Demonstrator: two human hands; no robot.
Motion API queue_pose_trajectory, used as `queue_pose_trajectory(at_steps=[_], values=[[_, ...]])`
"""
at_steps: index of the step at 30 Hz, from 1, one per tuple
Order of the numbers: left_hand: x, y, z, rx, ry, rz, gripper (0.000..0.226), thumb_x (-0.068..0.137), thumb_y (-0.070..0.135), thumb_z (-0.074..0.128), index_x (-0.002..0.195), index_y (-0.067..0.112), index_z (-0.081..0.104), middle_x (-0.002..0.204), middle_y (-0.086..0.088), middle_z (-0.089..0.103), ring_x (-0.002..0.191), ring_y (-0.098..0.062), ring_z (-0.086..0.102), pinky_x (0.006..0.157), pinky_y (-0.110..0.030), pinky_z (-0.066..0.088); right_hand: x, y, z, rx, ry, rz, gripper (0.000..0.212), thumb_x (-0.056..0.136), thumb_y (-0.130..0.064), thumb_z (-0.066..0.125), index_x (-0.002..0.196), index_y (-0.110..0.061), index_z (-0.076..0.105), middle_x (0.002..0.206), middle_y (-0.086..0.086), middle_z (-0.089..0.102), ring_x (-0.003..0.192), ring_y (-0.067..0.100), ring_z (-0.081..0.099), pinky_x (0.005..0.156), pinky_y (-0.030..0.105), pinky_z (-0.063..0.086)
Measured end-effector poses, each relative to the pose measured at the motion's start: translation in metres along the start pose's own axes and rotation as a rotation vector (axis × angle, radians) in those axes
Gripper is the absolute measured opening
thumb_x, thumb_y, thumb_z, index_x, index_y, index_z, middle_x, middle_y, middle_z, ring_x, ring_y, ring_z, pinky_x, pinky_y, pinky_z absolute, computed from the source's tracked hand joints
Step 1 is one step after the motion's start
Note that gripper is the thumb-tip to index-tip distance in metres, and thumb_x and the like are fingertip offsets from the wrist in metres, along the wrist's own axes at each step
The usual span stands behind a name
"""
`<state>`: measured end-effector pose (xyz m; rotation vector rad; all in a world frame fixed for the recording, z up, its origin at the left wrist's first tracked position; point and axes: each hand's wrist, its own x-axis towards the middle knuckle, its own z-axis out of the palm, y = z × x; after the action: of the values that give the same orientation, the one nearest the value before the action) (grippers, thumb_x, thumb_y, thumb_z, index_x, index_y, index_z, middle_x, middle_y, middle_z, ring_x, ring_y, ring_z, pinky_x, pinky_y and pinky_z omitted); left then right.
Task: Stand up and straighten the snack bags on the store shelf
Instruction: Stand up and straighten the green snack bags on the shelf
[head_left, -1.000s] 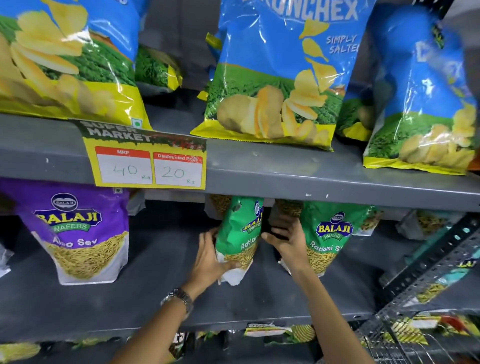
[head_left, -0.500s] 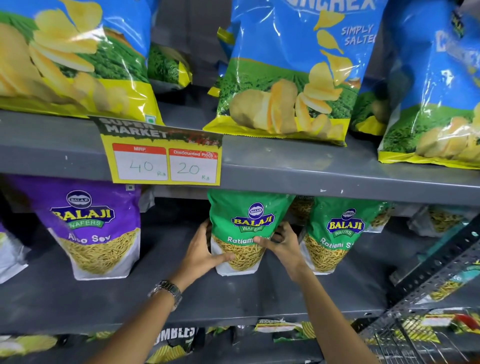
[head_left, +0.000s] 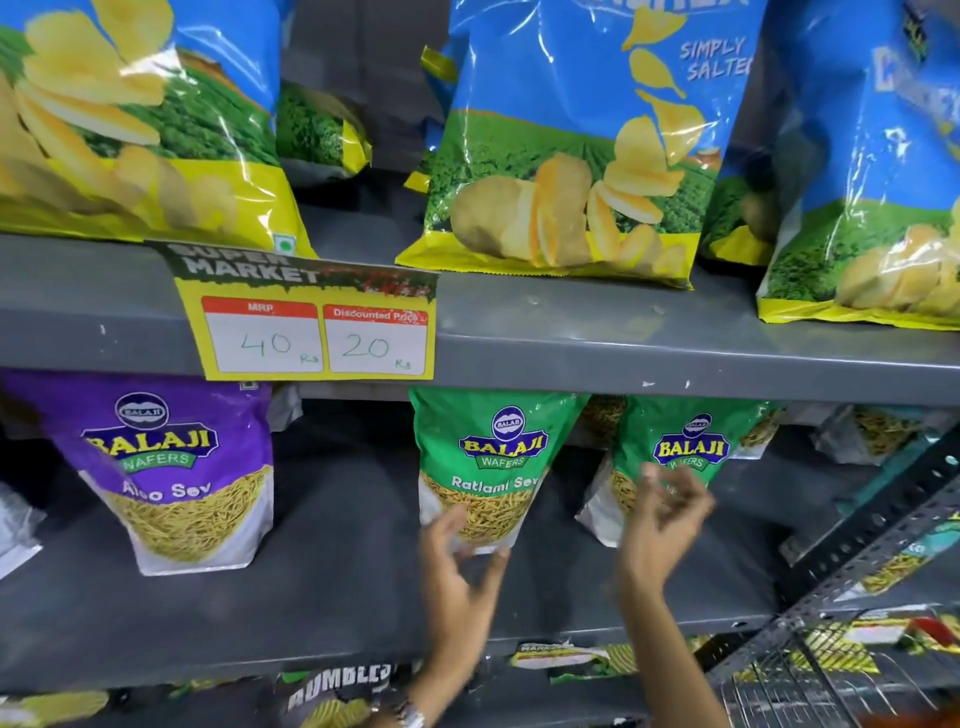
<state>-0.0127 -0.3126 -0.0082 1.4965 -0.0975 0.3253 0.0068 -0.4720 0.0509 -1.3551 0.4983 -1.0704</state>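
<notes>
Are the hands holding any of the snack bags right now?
No firm hold. The left hand, open, only meets the bottom edge of the middle green bag. The right hand is open and blurred in front of the other green bag.

Lower shelf (head_left: 332, 597): Aloo Sev bag (head_left: 176, 478) left, 2 Ratlami Sev bags (head_left: 493, 457) right of it. Upper shelf (head_left: 623, 338): chip bags (head_left: 571, 156) above; price tag (head_left: 311, 332) on its edge.

Lower shelf (head_left: 311, 597): purple Aloo Sev bag (head_left: 176, 467) upright at left; green Ratlami Sev bag (head_left: 488, 457) upright at centre, second green bag (head_left: 685, 447) just beside it. Left hand (head_left: 457, 566) open below the centre bag, possibly touching its base; right hand (head_left: 660, 525) blurred, fingers loosely curled, before the second bag.
</notes>
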Motion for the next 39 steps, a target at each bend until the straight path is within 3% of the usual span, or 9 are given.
queue_pose_trajectory(at_steps=[4,7,11,16,21,25,31,36,39], values=[[0.025,0.01,0.067,-0.01,-0.3,-0.038,0.035,0.087,0.008,0.058,0.112,0.03,0.049,0.113,0.004,0.062,0.104,-0.002,0.059,0.087,-0.014,0.047,0.093,0.002,-0.036,-0.064,0.334,0.203,0.055,0.091,-0.034,0.053,0.135,-0.008,0.034,0.117,0.004,0.045,0.1,0.013,0.046,0.088,0.024,0.041],[0.05,0.022,0.101,0.037,-0.505,-0.184,0.051,0.088,0.022,0.058,0.134,0.019,0.036,0.14,-0.005,0.045,0.128,-0.016,0.045,0.108,-0.037,0.038,0.129,0.011,-0.056,-0.132,0.015,0.332,0.048,0.091,-0.034,0.052,0.133,-0.013,0.041,0.136,0.015,0.05,0.094,0.014,0.054,0.077,0.023,0.042],[0.074,0.043,0.124,0.19,-0.619,-0.194,0.071,0.089,0.033,0.055,0.145,0.013,0.018,0.156,-0.006,0.021,0.143,-0.022,0.021,0.115,-0.036,0.019,0.131,0.012,-0.052,-0.19,-0.314,0.478,0.049,0.092,-0.048,0.039,0.128,-0.016,0.051,0.12,0.01,0.059,0.106,0.027,0.055,0.082,0.036,0.044],[0.074,0.043,0.134,0.161,-0.834,-0.34,0.06,0.092,0.033,0.049,0.144,0.02,0.023,0.145,-0.008,0.043,0.13,-0.024,0.045,0.101,-0.032,0.041,0.129,0.023,-0.052,-0.238,-0.258,0.451,0.019,0.088,-0.041,0.054,0.096,-0.024,0.058,0.124,0.022,0.061,0.094,0.029,0.059,0.089,0.049,0.048],[0.067,0.043,0.126,0.156,-0.876,-0.302,0.056,0.092,0.031,0.05,0.143,0.021,0.028,0.141,-0.004,0.048,0.127,-0.02,0.048,0.096,-0.025,0.041,0.121,0.016,-0.072,-0.258,-0.285,0.421,0.027,0.086,-0.041,0.058,0.098,-0.017,0.056,0.115,0.019,0.064,0.093,0.033,0.062,0.096,0.056,0.048],[0.049,0.039,0.122,0.184,-0.914,-0.32,0.064,0.087,0.04,0.055,0.143,0.028,0.028,0.143,0.002,0.047,0.131,-0.017,0.044,0.11,-0.035,0.037,0.11,0.008,-0.1,-0.297,-0.265,0.395,0.026,0.087,-0.041,0.057,0.097,-0.016,0.056,0.114,0.016,0.063,0.1,0.033,0.062,0.095,0.051,0.049],[0.019,0.04,0.12,0.243,-0.94,-0.247,0.061,0.089,0.043,0.051,0.143,0.029,0.027,0.144,0.004,0.045,0.132,-0.014,0.042,0.109,-0.03,0.035,0.099,0.004,-0.129,-0.302,-0.244,0.35,0.029,0.089,-0.041,0.053,0.098,-0.014,0.054,0.077,0.0,0.055,0.073,0.018,0.054,0.073,0.032,0.05],[0.012,0.04,0.122,0.249,-0.944,-0.227,0.065,0.088,0.043,0.052,0.144,0.031,0.021,0.148,0.002,0.04,0.135,-0.019,0.038,0.112,-0.038,0.034,0.09,-0.001,-0.13,-0.299,-0.237,0.358,0.05,0.085,-0.051,0.052,0.116,-0.012,0.052,0.111,0.007,0.062,0.102,0.023,0.059,0.094,0.041,0.048],[0.002,0.043,0.114,0.132,-0.832,-0.201,0.063,0.089,0.031,0.055,0.144,0.028,0.024,0.138,0.014,0.039,0.126,-0.005,0.038,0.102,-0.019,0.036,0.073,0.001,-0.123,-0.355,-0.056,0.205,0.061,0.084,-0.052,0.054,0.13,-0.014,0.045,0.133,0.011,0.052,0.121,0.026,0.05,0.107,0.046,0.04]])
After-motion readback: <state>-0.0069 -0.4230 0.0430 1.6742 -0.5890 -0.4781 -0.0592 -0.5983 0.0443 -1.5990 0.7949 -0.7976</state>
